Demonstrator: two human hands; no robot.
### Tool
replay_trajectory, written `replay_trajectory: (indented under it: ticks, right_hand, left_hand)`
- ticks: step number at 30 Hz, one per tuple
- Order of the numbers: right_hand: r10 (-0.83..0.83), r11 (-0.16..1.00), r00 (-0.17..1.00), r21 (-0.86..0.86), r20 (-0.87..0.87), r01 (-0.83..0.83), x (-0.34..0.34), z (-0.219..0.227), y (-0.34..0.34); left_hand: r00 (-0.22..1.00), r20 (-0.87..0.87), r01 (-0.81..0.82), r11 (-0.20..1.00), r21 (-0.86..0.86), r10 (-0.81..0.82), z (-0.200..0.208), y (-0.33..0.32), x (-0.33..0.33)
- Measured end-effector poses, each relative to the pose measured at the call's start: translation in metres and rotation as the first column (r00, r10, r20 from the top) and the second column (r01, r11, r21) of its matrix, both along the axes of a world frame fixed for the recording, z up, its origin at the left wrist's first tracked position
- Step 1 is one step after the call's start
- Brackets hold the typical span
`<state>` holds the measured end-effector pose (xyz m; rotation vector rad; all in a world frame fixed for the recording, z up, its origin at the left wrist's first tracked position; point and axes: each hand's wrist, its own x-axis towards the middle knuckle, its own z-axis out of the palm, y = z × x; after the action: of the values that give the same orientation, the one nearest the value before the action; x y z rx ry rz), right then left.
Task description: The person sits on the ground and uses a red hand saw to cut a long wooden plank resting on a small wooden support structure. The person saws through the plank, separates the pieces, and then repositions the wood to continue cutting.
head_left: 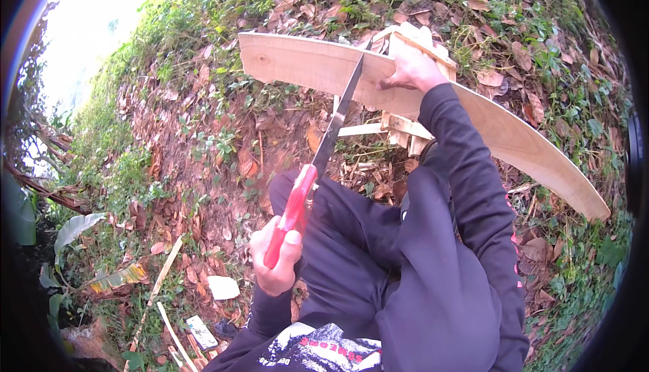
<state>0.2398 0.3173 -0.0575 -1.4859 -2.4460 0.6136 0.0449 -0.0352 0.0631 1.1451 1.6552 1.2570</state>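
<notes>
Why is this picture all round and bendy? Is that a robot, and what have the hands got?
There's no robot here, just a person using two bare hands. The camera is worn on the person's head and looks down, so you see nearly what they see. Its very wide lens makes the edges dark and bends straight things.

The left hand holds a saw by its red handle. The right hand is on a long, pale wooden board. The blade crosses the board, but I can't tell how deep it has cut.

There's no table below: it's the ground, with brown leaves and green plants. The dark shapes in the middle are the person's trousers.
</notes>
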Motion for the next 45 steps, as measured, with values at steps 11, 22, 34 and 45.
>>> replay_trajectory:
  ticks: [11, 22, 34, 45]
  right_hand:
    - [-0.292, 0.924, 0.955, 0.241, -0.059, 0.297, -0.035, -0.002, -0.045]
    - [-0.289, 0.916, 0.952, 0.258, -0.105, 0.307, -0.038, -0.056, -0.041]
    - [-0.428, 0.892, 0.904, 0.165, 0.001, 0.422, -0.003, -0.079, -0.030]
    - [-0.376, 0.913, 0.925, 0.150, -0.054, 0.380, 0.007, -0.070, -0.043]
  left_hand:
    - [1.000, -0.022, 0.009, 0.996, 0.089, -0.007, -0.010, -0.018, -0.018]
    - [0.998, -0.055, -0.016, 0.999, -0.033, 0.014, -0.002, -0.019, 0.016]
    - [0.983, 0.144, 0.136, 0.982, -0.134, -0.117, -0.015, 0.000, 0.013]
    - [0.969, 0.247, 0.017, 0.998, -0.059, -0.002, -0.017, 0.028, 0.025]
